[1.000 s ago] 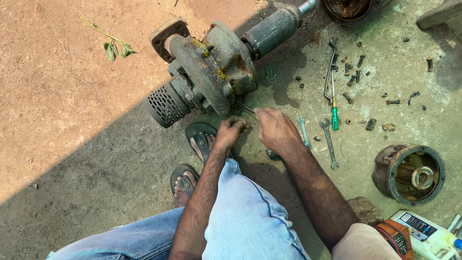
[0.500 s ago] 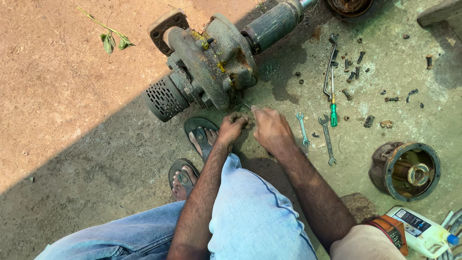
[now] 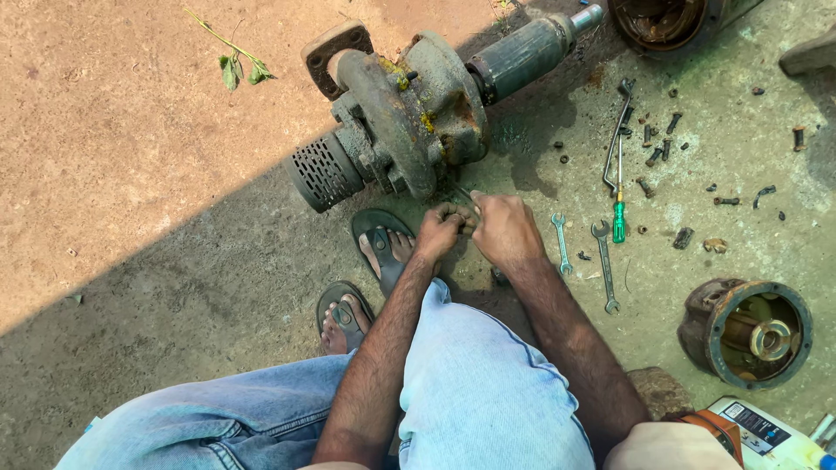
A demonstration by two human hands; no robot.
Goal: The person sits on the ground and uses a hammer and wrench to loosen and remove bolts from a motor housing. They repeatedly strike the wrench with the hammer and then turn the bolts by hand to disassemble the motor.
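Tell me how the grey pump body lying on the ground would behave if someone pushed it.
The pump body looks like thick, rusty cast metal, so probably heavy and stiff. Its rounded casing might rock, but the flange would likely stop rolling.

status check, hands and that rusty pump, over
Left hand and right hand together, fingers pinching a small part, too small to tell. Rusty grey metal pump lies just ahead on the ground. Two silver spanners lie right of hands.
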